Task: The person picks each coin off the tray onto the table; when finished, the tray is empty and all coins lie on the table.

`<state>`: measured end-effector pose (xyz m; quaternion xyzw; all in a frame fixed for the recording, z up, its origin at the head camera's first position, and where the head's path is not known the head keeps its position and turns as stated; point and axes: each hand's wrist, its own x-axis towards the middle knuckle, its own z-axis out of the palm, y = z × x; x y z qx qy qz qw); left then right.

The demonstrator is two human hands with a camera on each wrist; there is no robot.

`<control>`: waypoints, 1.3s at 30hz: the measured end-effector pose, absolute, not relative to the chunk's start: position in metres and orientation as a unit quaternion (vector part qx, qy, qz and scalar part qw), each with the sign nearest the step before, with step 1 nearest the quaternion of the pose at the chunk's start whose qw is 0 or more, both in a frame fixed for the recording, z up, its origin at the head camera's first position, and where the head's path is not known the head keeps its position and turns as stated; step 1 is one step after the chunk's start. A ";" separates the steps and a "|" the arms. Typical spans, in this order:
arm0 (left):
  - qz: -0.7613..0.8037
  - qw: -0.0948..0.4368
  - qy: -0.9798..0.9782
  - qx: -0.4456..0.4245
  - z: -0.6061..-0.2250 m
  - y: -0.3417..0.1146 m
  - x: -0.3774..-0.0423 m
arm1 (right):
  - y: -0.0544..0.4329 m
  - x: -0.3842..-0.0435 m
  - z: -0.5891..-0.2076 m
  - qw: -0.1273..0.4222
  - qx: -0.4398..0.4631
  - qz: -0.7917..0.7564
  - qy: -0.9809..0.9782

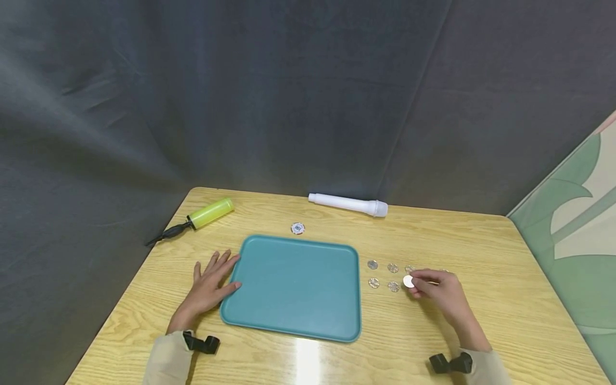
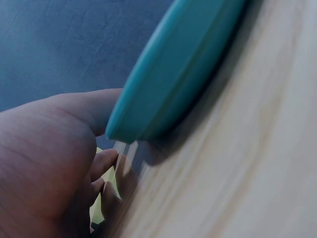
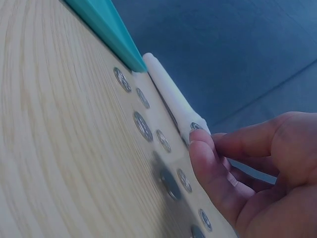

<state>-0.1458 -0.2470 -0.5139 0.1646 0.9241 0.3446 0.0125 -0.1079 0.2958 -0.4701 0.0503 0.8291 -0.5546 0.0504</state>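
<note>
My right hand (image 1: 440,297) pinches a silver coin (image 1: 408,281) between thumb and fingertips, a little above the wooden table. In the right wrist view this coin (image 3: 196,126) shows its edge at the fingertips. Several more silver coins (image 1: 393,286) lie flat in two rows right of the teal tray (image 1: 293,330); some are partly hidden by the hand. My left hand (image 1: 209,289) rests at the tray's left edge with fingers spread, the thumb reaching over the rim. From the left wrist view, the thumb touches the tray's side (image 2: 163,84).
A white toy microphone (image 1: 344,202) lies along the table's back edge. A poker chip (image 1: 298,228) sits behind the tray. At the back left is a yellow-green hand pump (image 1: 212,212) with a black tapered end. A dark curtain (image 1: 298,96) hangs behind the table.
</note>
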 end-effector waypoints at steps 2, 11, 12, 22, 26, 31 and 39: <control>0.345 0.015 0.924 0.163 -0.514 -0.247 -0.146 | 0.300 -0.107 -0.470 0.051 0.054 -0.555 0.829; 0.345 0.020 0.925 0.160 -0.514 -0.247 -0.146 | 0.320 -0.102 -0.473 0.044 0.075 -0.570 0.817; 0.344 0.020 0.925 0.160 -0.514 -0.247 -0.146 | 0.323 -0.101 -0.473 0.044 0.075 -0.570 0.817; 0.340 0.024 0.927 0.157 -0.513 -0.247 -0.146 | 0.347 -0.092 -0.476 0.035 0.094 -0.551 0.828; 0.340 0.021 0.927 0.158 -0.513 -0.246 -0.147 | 0.357 -0.088 -0.478 0.034 0.104 -0.538 0.836; 0.337 0.021 0.928 0.156 -0.514 -0.247 -0.148 | 0.366 -0.087 -0.481 0.034 0.117 -0.537 0.835; 0.337 0.025 0.928 0.154 -0.513 -0.247 -0.147 | 0.371 -0.084 -0.484 0.038 0.139 -0.502 0.853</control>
